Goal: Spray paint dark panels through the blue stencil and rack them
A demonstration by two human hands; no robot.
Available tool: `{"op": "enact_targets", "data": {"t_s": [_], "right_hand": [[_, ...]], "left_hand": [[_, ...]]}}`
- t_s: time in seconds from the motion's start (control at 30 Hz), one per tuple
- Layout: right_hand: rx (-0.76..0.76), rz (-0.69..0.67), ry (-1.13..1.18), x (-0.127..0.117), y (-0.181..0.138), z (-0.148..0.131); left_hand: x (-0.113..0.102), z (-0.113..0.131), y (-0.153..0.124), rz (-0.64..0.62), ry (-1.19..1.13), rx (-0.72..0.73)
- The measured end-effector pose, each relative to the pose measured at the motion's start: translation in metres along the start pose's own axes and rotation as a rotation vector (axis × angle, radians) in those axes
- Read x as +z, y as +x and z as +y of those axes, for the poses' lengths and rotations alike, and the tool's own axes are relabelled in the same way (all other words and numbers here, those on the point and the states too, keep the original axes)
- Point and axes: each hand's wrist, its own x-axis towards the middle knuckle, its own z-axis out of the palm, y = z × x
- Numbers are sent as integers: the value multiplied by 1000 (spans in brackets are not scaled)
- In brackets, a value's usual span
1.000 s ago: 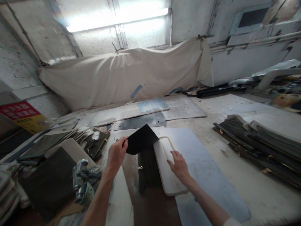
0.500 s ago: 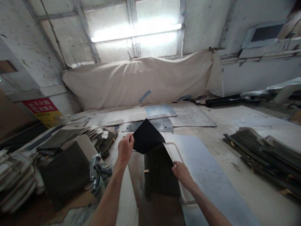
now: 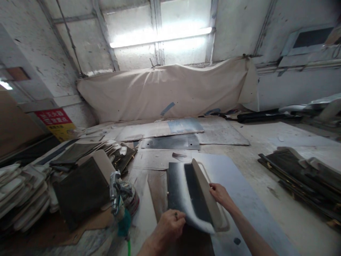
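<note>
Hands apart: left hand (image 3: 171,223) pinches near edge of black sheet (image 3: 176,186), right hand (image 3: 220,195) grips raised edge of beige flap (image 3: 205,193); both pieces mid-table. Probably best: flap held clear, sheet kept flat, square. Containers: spray gun (image 3: 114,190), then pot (image 3: 133,200) beside it, contents unreadable

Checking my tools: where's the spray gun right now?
In the head view, the spray gun sits left of the left hand, just right of the dark panel.

My single head-worn view looks forward and down, from near above the bare left hand (image 3: 170,224), lower centre, toward a draped beige cloth (image 3: 191,85), above centre.
</note>
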Motion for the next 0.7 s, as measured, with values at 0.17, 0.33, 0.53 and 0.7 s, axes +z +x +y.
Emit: {"op": "enact_targets", "data": {"t_s": [0.17,0.33,0.53,0.7], "right_hand": [[-106,0,-167,21,-9,-35],[-166,44,-286,45,-27,-75],[-152,44,-374,66,-29,-107],[-186,21,-383,77,-20,-104]], "left_hand": [[45,0,-50,-73,35,125],[55,-8,-72,-152,73,180],[56,-17,-78,-173,71,232],[59,-26,-76,-250,51,218]]}}
